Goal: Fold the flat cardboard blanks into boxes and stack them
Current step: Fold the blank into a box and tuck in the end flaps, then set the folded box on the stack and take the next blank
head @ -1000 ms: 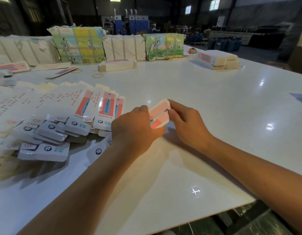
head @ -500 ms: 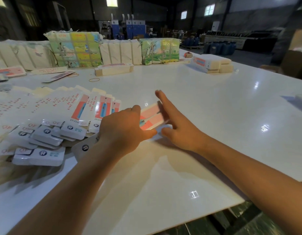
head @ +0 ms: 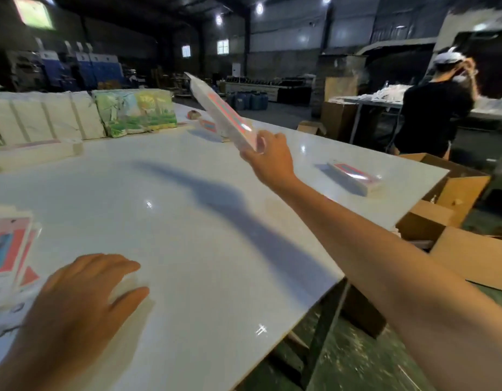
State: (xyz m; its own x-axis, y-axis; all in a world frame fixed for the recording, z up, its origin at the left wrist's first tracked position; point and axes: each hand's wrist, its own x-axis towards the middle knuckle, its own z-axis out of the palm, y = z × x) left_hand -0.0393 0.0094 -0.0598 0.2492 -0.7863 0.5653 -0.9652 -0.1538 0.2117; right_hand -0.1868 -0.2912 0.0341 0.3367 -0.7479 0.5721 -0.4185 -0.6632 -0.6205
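Right hand (head: 268, 156) stretched out over the far half of the glossy white tabletop (head: 204, 221), fingers and thumb curled round the near end of a folded box (head: 224, 112), held clear of the surface. Long, slim, rectangular carton of smooth white card, with a pink-red stripe along its upper face; edges blurred. Long axis tilted steeply, near end low in the grip, far end up and away to the left, toward the back of the hall. Left hand (head: 83, 294) low at the near left, palm down on the tabletop, fingers loosely spread and relaxed, thumb out to the right, gripping nothing. Just left of it, a pile of flat blanks (head: 7, 249): thin white card with pink-red panels and a blue mark, overlapping, partly cut off by the frame edge. Farther right, near the tabletop's edge, another folded box (head: 354, 176) lying flat, same white card and pink top, long axis running from far left to near right. Behind the held carton, a further box (head: 208, 126) lying on the surface, mostly hidden. Along the far left, upright bundles of white card (head: 46, 117) banded together, and a packet in a green printed wrapper (head: 137, 111). Brown corrugated cartons (head: 458, 218) open on the floor at the right. Person in a dark top and a white cap (head: 436, 108) standing at the right, well apart.
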